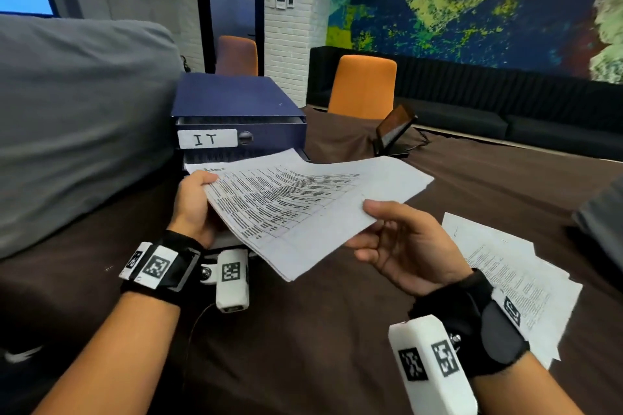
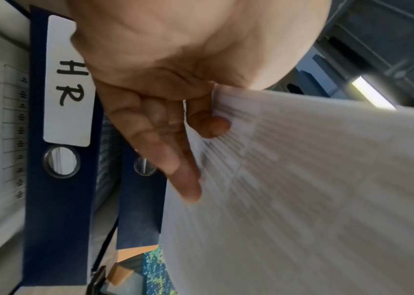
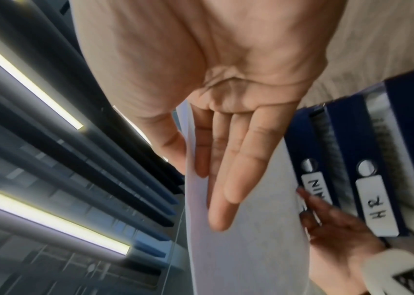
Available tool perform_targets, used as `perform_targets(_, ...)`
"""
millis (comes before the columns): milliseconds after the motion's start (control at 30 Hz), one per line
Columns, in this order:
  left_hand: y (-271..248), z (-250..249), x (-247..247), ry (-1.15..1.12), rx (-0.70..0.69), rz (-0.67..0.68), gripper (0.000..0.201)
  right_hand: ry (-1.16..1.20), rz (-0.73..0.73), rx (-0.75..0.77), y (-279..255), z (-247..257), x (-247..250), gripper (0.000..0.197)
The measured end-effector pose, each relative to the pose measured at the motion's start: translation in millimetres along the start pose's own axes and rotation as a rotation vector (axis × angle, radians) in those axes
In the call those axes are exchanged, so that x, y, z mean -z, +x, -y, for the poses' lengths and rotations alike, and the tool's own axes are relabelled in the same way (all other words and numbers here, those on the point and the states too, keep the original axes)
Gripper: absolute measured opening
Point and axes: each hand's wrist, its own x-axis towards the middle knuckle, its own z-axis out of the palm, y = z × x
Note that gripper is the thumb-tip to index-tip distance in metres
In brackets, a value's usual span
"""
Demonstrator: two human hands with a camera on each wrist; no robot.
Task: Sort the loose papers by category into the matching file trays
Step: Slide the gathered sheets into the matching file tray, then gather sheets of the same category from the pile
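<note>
Holding 1 printed sheet up between both hands, the person is carrying it just in front of the stacked blue file trays. The right hand is pinching the sheet's near corner, thumb on top and straight fingers lying flat beneath. The left hand is gripping the far left edge, its thumb curling over the print and the fingers supporting the underside.

Judging from this, the step in hand is filing: the sheet is being brought to a tray, not yet slid in. The sheet is carrying a dense table of rows, too blurred to read, so its category cannot be told; a heading near the left thumb seems to begin "Adm", though that is uncertain.

To the right, more loose papers are lying on the brown table, waiting for sorting.

Beyond the hands, the top tray is showing a white label reading "IT". The wrist views are showing another label reading "HR", and 1 partly covered tag with letters like "NIM", possibly "ADMIN".

The next move is calling for matching the heading to a label, then levelling the sheet and feeding its far edge into that tray's slot without buckling.
</note>
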Motion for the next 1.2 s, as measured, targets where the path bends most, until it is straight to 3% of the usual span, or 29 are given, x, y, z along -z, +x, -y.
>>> perform_targets(133, -3, -11, 1, -0.001, 0.018, 0.042, 0.057, 0.025, 0.123, -0.021, -2, 0, -10, 0.057)
perform_targets(300, 0, -20, 0, 0.003, 0.052, 0.079, 0.06, -0.011, 0.092, 0.012, 5, 10, -24, 0.031)
perform_targets(467, 8, -30, -10, -0.07, 0.071, 0.046, 0.066, -0.068, 0.054, -0.012, 41, 13, -37, 0.022)
perform_targets(533, 8, -27, -12, -0.058, 0.081, 0.016, 0.078, -0.094, 0.015, -0.031, 71, 5, -41, 0.019)
perform_targets(600, 7, -19, -10, -0.065, 0.109, -0.042, 0.085, -0.179, -0.039, -0.074, 104, -10, -47, 0.022)
perform_targets(767, 11, 5, -8, -0.13, 0.134, -0.197, 0.075, -0.369, -0.16, -0.233, 149, -46, -43, 0.048)
perform_targets(1000, 9, 23, -40, -0.046, 0.104, -0.092, 0.066, -0.45, -0.23, -0.222, 142, -52, -18, 0.026)
perform_targets(1200, -11, 67, -88, 0.243, 0.203, 0.076, 0.039, -0.486, -0.354, -0.233, 115, -38, 24, 0.019)
